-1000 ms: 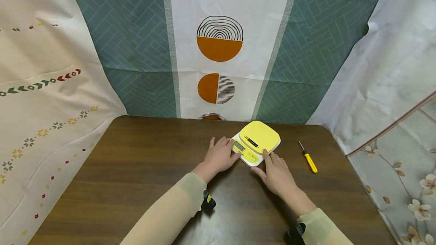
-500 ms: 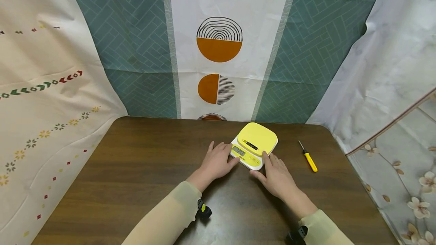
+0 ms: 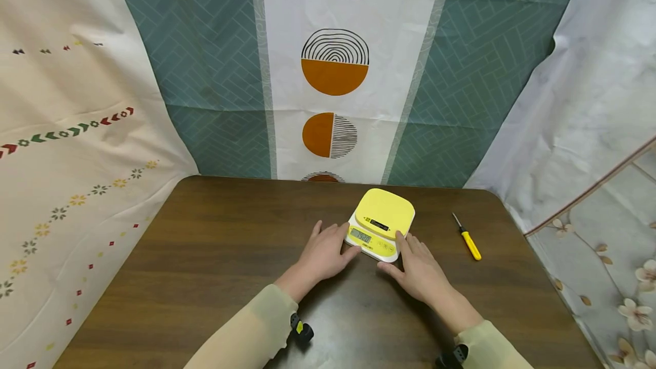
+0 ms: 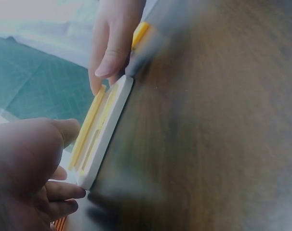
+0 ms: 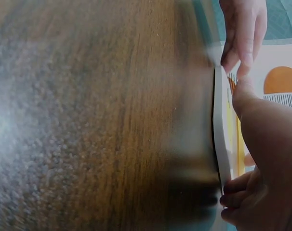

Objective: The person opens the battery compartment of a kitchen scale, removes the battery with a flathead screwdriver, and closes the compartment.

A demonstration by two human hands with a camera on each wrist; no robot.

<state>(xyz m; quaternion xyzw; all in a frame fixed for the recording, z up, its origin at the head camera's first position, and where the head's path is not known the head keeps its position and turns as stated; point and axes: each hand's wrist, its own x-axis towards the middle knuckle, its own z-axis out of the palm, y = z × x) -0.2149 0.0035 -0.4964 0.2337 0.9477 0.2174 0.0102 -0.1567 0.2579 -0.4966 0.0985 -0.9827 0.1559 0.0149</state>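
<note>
A yellow and white kitchen scale [image 3: 385, 209] lies flat on the brown table, its lit display [image 3: 361, 236] facing the person. My left hand [image 3: 323, 252] is at the scale's left side, fingers extended against the edge and thumb near the front corner. On the other side my right hand [image 3: 421, 269] touches the right front corner with its fingertips, the thumb near the front edge. Both wrist views show the scale's white side [image 4: 106, 134] low on the tabletop between the two hands. Neither hand is curled round it.
A screwdriver [image 3: 468, 241] with a yellow handle lies to the right of the scale. The table [image 3: 246, 232] ends at the back against a hanging patterned cloth [image 3: 335, 73]. More cloths hang at the left and right sides.
Between both hands, the scale has turned so its front faces the person more squarely. It has slid slightly left and nearer. The screwdriver stays in place.
</note>
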